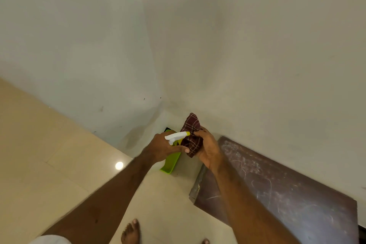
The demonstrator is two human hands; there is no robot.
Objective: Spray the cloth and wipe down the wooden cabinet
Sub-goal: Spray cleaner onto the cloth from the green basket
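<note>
My left hand (162,147) grips a spray bottle (177,136) with a white trigger head and a yellow-green nozzle tip; most of the bottle is hidden behind the hand. The nozzle points straight at a bunched dark maroon checked cloth (191,128), which my right hand (208,147) holds just to the right of it. The wooden cabinet (287,190) lies below and to the right, its dark brown top scratched and dusty. Both hands hover over the floor beside the cabinet's left end.
A lime green plastic tray (170,162) lies on the pale tiled floor (59,164) under my hands, near the room corner. White walls (178,35) meet behind it. My bare feet (131,232) stand at the bottom edge.
</note>
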